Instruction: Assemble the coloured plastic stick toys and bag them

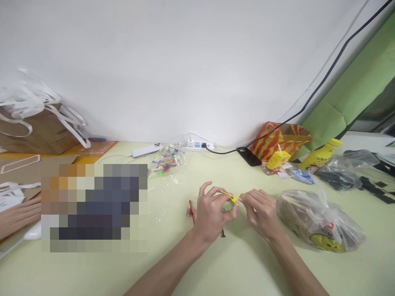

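A plain white wall [185,61] rises behind a pale green table [154,271]. At the far left, a brown paper bag [33,131] with a heap of white straps [26,100] over its top sits near an orange-brown sheet [98,150]. In front of it, another person's hand [23,216] lies palm down, close to a white object [33,231] too indistinct to name. A pixelated patch [101,201] hides what lies beside it.

Further right, a white device [147,150] lies near the wall, then a clear packet [166,161] of coloured pieces and a white power strip [199,145] holding a black plug. Nearer, a red piece [191,211] lies just left of the left hand [212,205], whose thumb and index finger pinch a yellow piece [233,200] above the table, between both hands. A black piece [223,235] and a green piece [236,227] lie below. The right hand [262,207] pinches a small yellow bit [240,199]; whether it joins the yellow piece, I cannot tell.

Behind stand a dark phone [249,157], a red-and-yellow bag [265,144], a yellow drink carton [275,162] with a straw, a blue packet [302,176] and a tilted yellow bottle [322,155]. A knotted plastic bag [321,222] rests right of the right hand, crumpled plastic [342,172] beyond it. A black cable [324,82] slants up before a green curtain [342,107].
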Demonstrator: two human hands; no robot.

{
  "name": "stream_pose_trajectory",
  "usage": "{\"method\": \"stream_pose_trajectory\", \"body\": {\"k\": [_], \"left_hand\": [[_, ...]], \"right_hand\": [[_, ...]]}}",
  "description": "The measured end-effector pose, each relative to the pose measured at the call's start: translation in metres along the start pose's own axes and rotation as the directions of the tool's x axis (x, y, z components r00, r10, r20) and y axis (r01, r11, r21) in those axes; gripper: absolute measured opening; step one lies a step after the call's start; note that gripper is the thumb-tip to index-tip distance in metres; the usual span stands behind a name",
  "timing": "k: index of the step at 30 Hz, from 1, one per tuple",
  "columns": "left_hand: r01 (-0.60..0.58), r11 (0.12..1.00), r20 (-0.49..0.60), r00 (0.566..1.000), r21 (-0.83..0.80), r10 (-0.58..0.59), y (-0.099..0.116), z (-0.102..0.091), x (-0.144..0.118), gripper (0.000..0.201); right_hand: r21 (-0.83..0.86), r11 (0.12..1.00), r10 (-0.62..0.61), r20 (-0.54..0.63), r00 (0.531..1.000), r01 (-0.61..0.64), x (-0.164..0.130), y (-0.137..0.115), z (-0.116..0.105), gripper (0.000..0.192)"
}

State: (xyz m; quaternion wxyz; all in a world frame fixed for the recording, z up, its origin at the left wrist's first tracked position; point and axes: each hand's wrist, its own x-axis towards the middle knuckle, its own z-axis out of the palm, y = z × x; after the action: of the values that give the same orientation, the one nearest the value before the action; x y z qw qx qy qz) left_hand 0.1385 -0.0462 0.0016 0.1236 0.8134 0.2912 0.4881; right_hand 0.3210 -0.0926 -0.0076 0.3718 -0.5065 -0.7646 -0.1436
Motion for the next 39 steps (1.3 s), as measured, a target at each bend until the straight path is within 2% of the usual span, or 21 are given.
{"method": "stream_pose_trajectory", "body": {"k": [8, 15, 16, 18, 20, 21, 22, 27, 29, 31, 34, 39], "left_hand": [[0.090, 0.995, 0.009, 0.996, -0.053, -0.090, 0.002, 0.005, -0.005, 0.006], [0.170, 0.980, 0.009, 0.985, -0.106, -0.170, 0.008, 0.007, -0.009, 0.004], [0.171, 0.977, 0.005, 0.985, -0.125, -0.171, 0.009, 0.008, -0.011, 0.006], [0.138, 0.978, -0.017, 0.990, -0.159, -0.143, 0.010, 0.008, -0.018, 0.007], [0.056, 0.982, -0.068, 0.995, -0.182, -0.069, 0.012, 0.010, -0.025, 0.008], [0.013, 0.983, -0.076, 0.997, -0.184, -0.028, 0.012, 0.010, -0.028, 0.007], [-0.017, 0.985, -0.071, 0.997, -0.172, 0.005, 0.013, 0.011, -0.030, 0.007], [-0.084, 0.996, 0.105, 0.991, 0.036, 0.080, 0.013, 0.013, -0.027, 0.010], [-0.128, 0.980, 0.191, 0.977, 0.151, 0.098, 0.012, 0.015, -0.023, 0.009], [-0.171, 0.952, 0.272, 0.957, 0.254, 0.099, 0.010, 0.018, -0.019, 0.006], [-0.198, 0.915, 0.336, 0.939, 0.353, 0.073, 0.007, 0.026, -0.017, 0.008], [-0.254, 0.864, 0.423, 0.905, 0.434, 0.053, 0.000, 0.036, -0.018, 0.021]], "right_hand": [[-0.053, 0.997, -0.057, -0.029, 0.998, 0.055, 0.001, 0.000, -0.001, 0.020], [0.024, 0.998, -0.049, -0.019, 0.999, 0.049, -0.001, 0.000, 0.001, 0.023], [0.051, 0.999, -0.011, -0.038, 0.999, 0.013, -0.002, 0.004, 0.000, 0.024], [0.091, 0.987, 0.148, -0.142, 0.979, -0.136, -0.007, 0.016, -0.005, 0.023], [0.076, 0.933, 0.358, -0.309, 0.881, -0.352, -0.013, 0.030, -0.012, 0.017], [0.045, 0.913, 0.396, -0.345, 0.851, -0.406, -0.015, 0.036, -0.015, 0.017], [0.020, 0.909, 0.398, -0.337, 0.853, -0.416, -0.017, 0.039, -0.018, 0.019], [-0.016, 0.945, 0.313, -0.235, 0.920, -0.326, -0.010, 0.031, -0.020, 0.027], [-0.029, 0.951, 0.303, -0.123, 0.945, -0.309, -0.006, 0.026, -0.019, 0.035], [-0.064, 0.949, 0.313, 0.050, 0.948, -0.310, -0.006, 0.027, -0.017, 0.037], [-0.190, 0.935, 0.345, 0.291, 0.892, -0.299, -0.018, 0.031, -0.015, 0.032], [-0.365, 0.877, 0.463, 0.468, 0.753, -0.312, -0.053, 0.021, -0.017, 0.027]]}}
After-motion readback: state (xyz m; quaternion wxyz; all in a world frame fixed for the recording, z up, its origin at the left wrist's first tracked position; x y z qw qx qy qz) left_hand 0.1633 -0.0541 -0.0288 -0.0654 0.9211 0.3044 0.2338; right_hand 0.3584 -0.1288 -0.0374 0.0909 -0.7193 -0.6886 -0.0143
